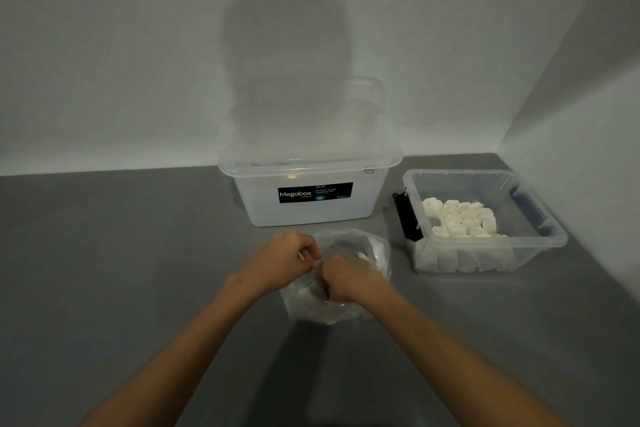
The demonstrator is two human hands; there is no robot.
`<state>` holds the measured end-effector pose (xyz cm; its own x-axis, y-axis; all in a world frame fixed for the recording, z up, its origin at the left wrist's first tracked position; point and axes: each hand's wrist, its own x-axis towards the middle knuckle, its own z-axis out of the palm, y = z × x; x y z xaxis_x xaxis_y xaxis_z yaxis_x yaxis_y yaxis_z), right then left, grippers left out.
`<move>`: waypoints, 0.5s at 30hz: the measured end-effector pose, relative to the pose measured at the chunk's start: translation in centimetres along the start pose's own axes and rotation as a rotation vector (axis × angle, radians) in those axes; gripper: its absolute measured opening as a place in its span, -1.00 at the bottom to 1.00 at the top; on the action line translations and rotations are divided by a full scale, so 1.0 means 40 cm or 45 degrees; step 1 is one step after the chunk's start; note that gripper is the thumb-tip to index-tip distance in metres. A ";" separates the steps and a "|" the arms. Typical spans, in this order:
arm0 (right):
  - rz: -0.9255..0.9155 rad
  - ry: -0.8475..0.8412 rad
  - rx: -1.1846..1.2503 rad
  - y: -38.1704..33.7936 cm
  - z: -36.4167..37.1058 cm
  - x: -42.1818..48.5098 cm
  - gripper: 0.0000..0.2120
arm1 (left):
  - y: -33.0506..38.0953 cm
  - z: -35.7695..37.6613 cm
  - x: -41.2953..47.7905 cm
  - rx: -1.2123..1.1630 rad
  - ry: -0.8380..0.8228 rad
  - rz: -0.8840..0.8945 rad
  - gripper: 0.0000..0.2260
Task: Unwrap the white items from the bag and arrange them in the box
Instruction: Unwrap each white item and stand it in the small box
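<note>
Presently, the task is judged well advanced but not finished. A good number of white items (459, 218) are seen already arranged in the small clear box (550, 236) at the right of the grey tabletop (121, 270), packed toward its left and front walls. The clear bag (375, 253) lies near the box, just in front of a larger lidded container (308, 191), and a few pale pieces are faintly visible inside it, so some unwrapping is taken to remain.

The left hand (284, 262) is closed, pinching a small white piece at the bag's mouth. The right hand (346, 279) is curled shut over the bag; what it grips cannot be told.

The bag is crumpled and roughly round, its mouth facing upward; no clear long axis can be stated.
</note>
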<state>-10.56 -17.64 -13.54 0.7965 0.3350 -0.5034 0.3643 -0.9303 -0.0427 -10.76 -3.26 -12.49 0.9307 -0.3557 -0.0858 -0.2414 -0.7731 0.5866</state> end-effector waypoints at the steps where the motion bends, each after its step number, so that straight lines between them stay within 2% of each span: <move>1: 0.024 0.026 0.001 0.000 0.005 0.003 -0.78 | -0.001 0.000 0.002 -0.001 -0.007 0.003 -0.86; 7: 0.064 0.098 0.074 0.006 0.018 0.013 -0.81 | -0.008 -0.003 0.004 -0.023 -0.033 0.014 -0.87; 15: 0.045 0.346 0.157 0.024 -0.006 0.000 -0.85 | -0.006 -0.010 0.013 -0.116 0.009 0.027 -0.87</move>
<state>-10.10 -18.50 -13.36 0.9138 0.3140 -0.2576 0.2856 -0.9477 -0.1422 -10.13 -3.06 -12.35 0.9276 -0.3674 -0.0670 -0.2353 -0.7141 0.6593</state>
